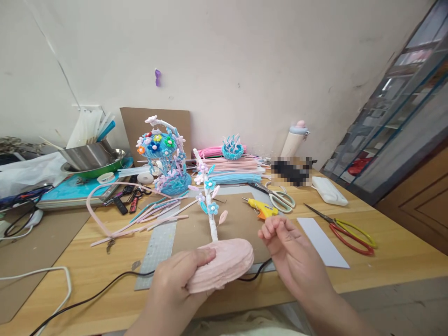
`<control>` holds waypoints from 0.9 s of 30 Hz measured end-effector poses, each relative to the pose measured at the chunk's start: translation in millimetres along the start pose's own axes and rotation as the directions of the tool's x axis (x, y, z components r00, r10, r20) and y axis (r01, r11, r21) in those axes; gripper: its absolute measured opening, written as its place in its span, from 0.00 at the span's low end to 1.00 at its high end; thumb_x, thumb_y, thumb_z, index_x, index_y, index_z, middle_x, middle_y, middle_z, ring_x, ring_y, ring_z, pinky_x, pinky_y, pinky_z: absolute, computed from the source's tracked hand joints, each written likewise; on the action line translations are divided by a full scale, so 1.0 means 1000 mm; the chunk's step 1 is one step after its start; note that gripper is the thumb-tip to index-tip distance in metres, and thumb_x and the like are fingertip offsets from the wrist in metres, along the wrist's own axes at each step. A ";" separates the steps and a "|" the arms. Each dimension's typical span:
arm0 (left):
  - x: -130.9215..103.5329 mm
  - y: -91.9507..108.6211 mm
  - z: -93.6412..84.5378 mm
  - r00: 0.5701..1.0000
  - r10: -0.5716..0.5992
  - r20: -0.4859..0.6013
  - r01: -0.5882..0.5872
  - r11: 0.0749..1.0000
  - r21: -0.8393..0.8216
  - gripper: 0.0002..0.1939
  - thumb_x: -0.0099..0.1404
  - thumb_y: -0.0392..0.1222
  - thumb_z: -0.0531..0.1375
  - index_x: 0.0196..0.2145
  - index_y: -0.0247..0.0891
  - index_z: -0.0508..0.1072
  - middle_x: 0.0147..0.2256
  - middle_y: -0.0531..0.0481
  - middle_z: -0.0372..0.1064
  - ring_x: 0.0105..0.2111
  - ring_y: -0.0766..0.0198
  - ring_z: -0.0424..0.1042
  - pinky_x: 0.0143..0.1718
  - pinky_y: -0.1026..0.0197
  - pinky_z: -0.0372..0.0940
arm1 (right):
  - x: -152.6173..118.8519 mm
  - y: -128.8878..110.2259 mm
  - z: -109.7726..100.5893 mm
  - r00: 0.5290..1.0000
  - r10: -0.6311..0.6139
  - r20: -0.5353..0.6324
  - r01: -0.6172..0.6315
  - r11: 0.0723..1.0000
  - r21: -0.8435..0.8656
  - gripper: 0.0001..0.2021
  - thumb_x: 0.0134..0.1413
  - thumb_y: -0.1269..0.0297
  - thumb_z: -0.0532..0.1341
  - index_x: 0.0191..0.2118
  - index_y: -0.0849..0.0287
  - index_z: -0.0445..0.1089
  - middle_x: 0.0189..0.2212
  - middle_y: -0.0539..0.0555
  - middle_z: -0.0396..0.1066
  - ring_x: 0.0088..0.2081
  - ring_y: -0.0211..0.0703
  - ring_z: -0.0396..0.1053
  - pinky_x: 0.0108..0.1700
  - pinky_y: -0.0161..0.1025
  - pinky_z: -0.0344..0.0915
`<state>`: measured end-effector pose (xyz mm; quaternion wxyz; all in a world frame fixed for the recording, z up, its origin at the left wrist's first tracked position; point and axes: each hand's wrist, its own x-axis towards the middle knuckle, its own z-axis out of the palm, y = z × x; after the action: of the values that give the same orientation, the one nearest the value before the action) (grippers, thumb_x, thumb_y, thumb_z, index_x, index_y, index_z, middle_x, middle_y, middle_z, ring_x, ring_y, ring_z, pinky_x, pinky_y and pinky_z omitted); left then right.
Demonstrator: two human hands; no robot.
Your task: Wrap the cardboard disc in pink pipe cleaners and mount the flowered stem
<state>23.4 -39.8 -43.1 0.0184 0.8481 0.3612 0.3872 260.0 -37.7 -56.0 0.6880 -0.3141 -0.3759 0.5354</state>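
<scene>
My left hand [175, 282] grips the pale pink round base [227, 266] of a pipe-cleaner flower stand, thumb on top and fingers underneath. From the base rises a white wrapped stem [212, 224], leaning slightly left, with blue flowers [213, 208], lilac blossoms and pink leaves along it. To the right of the base, apart from it, my right hand [292, 254] is raised with thumb and fingers pinched together. Whatever lies between those fingertips, if anything, is too small to see. Just beyond the right hand lies a yellow glue gun [261, 207] on a brown board [189, 228].
A finished flower lamp-like piece [161, 154] stands at the back. Pipe cleaners [234, 178] are heaped behind. Red-and-yellow-handled scissors [350, 233], white-handled scissors [282, 200] and a white card [322, 242] lie on the right. A black cable [105, 287] crosses the front left; metal bowls [87, 156] stand back left.
</scene>
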 end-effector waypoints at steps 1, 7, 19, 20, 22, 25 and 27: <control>0.000 0.000 0.000 1.000 -0.004 0.000 0.004 1.000 -0.004 0.12 0.64 0.50 0.61 0.43 0.43 0.72 0.34 0.52 0.81 0.32 0.65 0.80 0.31 0.69 0.72 | -0.002 0.002 -0.002 0.998 -0.054 0.018 0.056 0.994 -0.097 0.11 0.63 0.59 0.60 0.29 0.55 0.69 0.27 0.48 0.61 0.31 0.37 0.60 0.37 0.34 0.61; 0.001 0.000 0.000 1.000 -0.030 -0.006 0.030 0.999 -0.031 0.14 0.64 0.52 0.60 0.42 0.42 0.74 0.34 0.51 0.81 0.31 0.64 0.80 0.30 0.68 0.72 | -0.020 0.007 0.003 0.901 -0.244 0.358 0.392 0.813 -0.431 0.03 0.59 0.69 0.63 0.35 0.52 0.72 0.30 0.49 0.66 0.32 0.38 0.66 0.34 0.34 0.62; 0.006 0.006 -0.001 1.000 -0.021 -0.003 0.021 0.999 -0.041 0.12 0.62 0.49 0.63 0.41 0.42 0.74 0.32 0.52 0.80 0.31 0.62 0.80 0.30 0.66 0.72 | -0.023 -0.009 0.022 0.867 -0.173 0.468 0.467 0.608 -0.642 0.06 0.62 0.70 0.58 0.32 0.56 0.67 0.29 0.50 0.65 0.32 0.39 0.65 0.33 0.34 0.62; 0.005 0.006 -0.001 1.000 -0.018 0.002 0.018 0.999 -0.041 0.12 0.62 0.48 0.64 0.41 0.42 0.74 0.32 0.53 0.80 0.31 0.62 0.80 0.30 0.66 0.72 | -0.023 -0.008 0.021 0.873 -0.144 0.466 0.453 0.596 -0.664 0.07 0.63 0.69 0.57 0.32 0.56 0.65 0.29 0.49 0.64 0.31 0.39 0.64 0.33 0.34 0.61; 0.004 0.006 -0.001 1.000 -0.026 0.015 0.026 0.999 -0.042 0.12 0.60 0.47 0.65 0.41 0.43 0.74 0.32 0.53 0.80 0.31 0.62 0.80 0.30 0.66 0.72 | -0.020 -0.006 0.015 0.884 -0.129 0.450 0.439 0.560 -0.703 0.09 0.66 0.66 0.53 0.31 0.56 0.63 0.28 0.49 0.62 0.30 0.39 0.62 0.32 0.35 0.60; 0.000 0.003 0.000 0.998 -0.062 0.029 0.064 0.997 -0.052 0.15 0.57 0.44 0.67 0.42 0.43 0.74 0.35 0.52 0.80 0.33 0.61 0.80 0.32 0.65 0.73 | -0.012 -0.006 -0.005 0.923 -0.218 0.316 0.384 0.481 -0.788 0.13 0.68 0.60 0.50 0.31 0.55 0.61 0.26 0.49 0.61 0.27 0.39 0.61 0.29 0.36 0.60; -0.002 0.001 0.001 0.995 -0.083 0.046 0.086 0.995 -0.060 0.17 0.56 0.41 0.68 0.43 0.43 0.74 0.36 0.52 0.80 0.34 0.61 0.80 0.33 0.65 0.73 | -0.004 -0.014 -0.026 0.935 -0.326 0.141 0.282 0.440 -0.853 0.16 0.67 0.53 0.49 0.30 0.54 0.61 0.23 0.48 0.60 0.24 0.39 0.60 0.26 0.37 0.60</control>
<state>23.6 -41.6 -45.0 0.0687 0.8392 0.3843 0.3786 288.7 -45.9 -58.9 0.5313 -0.5537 -0.6264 0.1369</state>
